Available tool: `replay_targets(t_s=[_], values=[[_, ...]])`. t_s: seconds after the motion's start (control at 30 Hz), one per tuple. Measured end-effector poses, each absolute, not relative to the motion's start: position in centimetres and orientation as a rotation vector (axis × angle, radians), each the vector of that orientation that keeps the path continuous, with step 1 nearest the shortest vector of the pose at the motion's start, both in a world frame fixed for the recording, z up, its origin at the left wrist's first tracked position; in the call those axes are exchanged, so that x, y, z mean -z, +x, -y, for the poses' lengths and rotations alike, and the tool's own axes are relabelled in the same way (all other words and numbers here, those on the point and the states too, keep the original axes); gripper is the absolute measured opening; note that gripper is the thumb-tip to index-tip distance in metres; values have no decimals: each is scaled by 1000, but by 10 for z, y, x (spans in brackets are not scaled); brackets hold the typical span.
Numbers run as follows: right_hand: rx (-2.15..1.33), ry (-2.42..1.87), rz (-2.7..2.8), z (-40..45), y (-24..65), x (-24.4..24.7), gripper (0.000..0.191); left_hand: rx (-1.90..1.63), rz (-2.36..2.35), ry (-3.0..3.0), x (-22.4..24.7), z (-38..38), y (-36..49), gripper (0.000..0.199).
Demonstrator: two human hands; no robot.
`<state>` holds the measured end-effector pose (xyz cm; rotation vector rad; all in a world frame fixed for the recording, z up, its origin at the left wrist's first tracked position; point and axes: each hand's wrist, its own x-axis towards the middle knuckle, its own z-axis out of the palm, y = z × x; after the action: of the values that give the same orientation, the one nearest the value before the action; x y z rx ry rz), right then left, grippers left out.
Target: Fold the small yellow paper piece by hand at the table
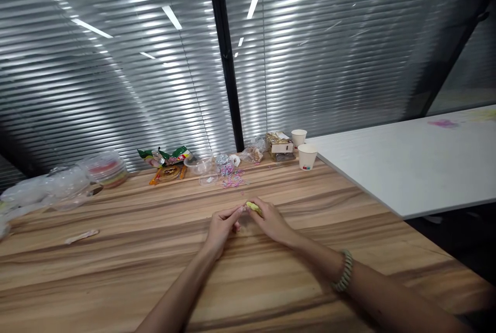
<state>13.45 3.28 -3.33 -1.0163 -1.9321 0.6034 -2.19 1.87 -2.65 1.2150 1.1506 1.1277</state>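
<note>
Just above the wooden tabletop, my two hands meet at the fingertips. My right hand (pixel 273 223), with a braided bracelet (pixel 344 272) on its forearm, is closed around a small yellow lump (pixel 253 207) that looks soft. Thumb and forefinger of my left hand (pixel 222 227) are pinched together at the yellow lump's left end. Something tiny and pale shows at those fingertips, too small to make out. A bit of pink shows under the curled fingers of my left hand. Beyond the hands lies a scatter of small pink and purple bits (pixel 233 181).
Along the back of the wooden table (pixel 155 281) stand two paper cups (pixel 307 157), a small box (pixel 279 142), clear plastic tubs (pixel 199 166) and green snack packets (pixel 166 156). Plastic-wrapped containers (pixel 105 169) sit at left, near a pale strip (pixel 82 237). A white table (pixel 387 162) adjoins at right.
</note>
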Motion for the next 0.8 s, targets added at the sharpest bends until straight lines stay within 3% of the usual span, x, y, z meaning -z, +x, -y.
replay_targets(t_s=[0.53, 0.8], values=[[-558, -999, 2132, -29, 136, 36, 28, -1145, -1259, 1371, 19, -14, -18, 47], [-524, -1061, 2193, -27, 136, 33, 25, -1130, -1270, 1552, 19, -14, -20, 38]])
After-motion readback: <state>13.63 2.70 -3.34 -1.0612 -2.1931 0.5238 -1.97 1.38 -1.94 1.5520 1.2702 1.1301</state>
